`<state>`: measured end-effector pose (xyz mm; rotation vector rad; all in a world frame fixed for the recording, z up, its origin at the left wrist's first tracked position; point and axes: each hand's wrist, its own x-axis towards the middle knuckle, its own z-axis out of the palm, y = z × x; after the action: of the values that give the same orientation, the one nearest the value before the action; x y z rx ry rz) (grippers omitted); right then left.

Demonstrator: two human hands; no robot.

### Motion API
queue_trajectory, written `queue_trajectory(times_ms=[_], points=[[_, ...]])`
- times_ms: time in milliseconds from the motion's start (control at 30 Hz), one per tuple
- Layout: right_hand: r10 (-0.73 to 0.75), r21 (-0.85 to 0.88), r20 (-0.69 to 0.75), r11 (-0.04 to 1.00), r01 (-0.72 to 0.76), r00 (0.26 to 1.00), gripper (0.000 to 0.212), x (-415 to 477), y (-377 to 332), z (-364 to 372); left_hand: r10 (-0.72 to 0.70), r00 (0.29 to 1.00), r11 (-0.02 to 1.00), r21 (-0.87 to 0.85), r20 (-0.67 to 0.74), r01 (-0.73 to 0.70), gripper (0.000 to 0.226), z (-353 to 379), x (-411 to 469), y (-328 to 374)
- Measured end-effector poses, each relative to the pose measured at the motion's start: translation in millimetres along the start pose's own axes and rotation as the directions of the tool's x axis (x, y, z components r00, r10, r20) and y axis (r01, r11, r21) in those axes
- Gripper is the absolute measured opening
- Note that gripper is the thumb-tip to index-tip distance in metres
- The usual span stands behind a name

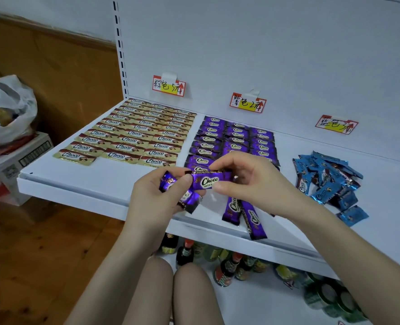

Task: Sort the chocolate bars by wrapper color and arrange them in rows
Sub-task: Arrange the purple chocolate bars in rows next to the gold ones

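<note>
3 colour groups share the shelf (77,177): gold rows (133,134) lie left of the purple rows (234,139), and a loose blue pile (328,179) sits right of them. Just in front of the purple rows, my left hand (156,195) grips a small bunch of purple bars (189,199) while my right hand (243,179) pinches 1 purple bar (209,181). Nearer me, 2 loose purple bars (253,219) reach the shelf lip; I judge a brushing wrist could knock them off, or the bunch could spill.
</note>
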<state>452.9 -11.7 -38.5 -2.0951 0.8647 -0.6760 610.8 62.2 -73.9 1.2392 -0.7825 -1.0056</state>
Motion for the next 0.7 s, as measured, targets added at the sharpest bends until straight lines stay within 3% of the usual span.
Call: queue_trajectory(times_ms=[133, 267, 433, 567, 700], points=[[-0.191, -0.369, 0.0, 0.912, 0.178, 0.982, 0.035, -1.9, 11.8, -19.3, -0.028, 0.999, 1.0, 0.0, 0.044, 0.029, 0.002, 16.3, 6.4, 1.4], [-0.216, -0.541, 0.051, 0.815, 0.209, 0.975, 0.038, -6.3, 21.9, -30.6, -0.059, 0.996, 0.998, -0.004, 0.067, 0.06, 0.003, 32.3, 7.6, -1.8], [-0.023, -0.378, -0.218, 0.924, -0.063, 0.976, 0.026, -12.2, 37.6, -47.4, -0.098, 0.993, 0.993, -0.054, 0.059, 0.101, 0.008, 38.5, 7.5, -2.3], [0.055, -0.43, -0.252, 0.888, -0.162, 0.966, 0.022, -13.0, 45.3, -51.2, -0.173, 0.984, 0.984, -0.044, 0.052, 0.175, 0.015, 37.9, 4.8, -1.2], [0.095, -0.358, -0.311, 0.91, -0.209, 0.946, 0.022, -13.0, 46.2, -55.0, -0.07, 0.987, 0.989, 0.138, 0.146, 0.05, 0.021, 38.8, 0.7, -1.1]])
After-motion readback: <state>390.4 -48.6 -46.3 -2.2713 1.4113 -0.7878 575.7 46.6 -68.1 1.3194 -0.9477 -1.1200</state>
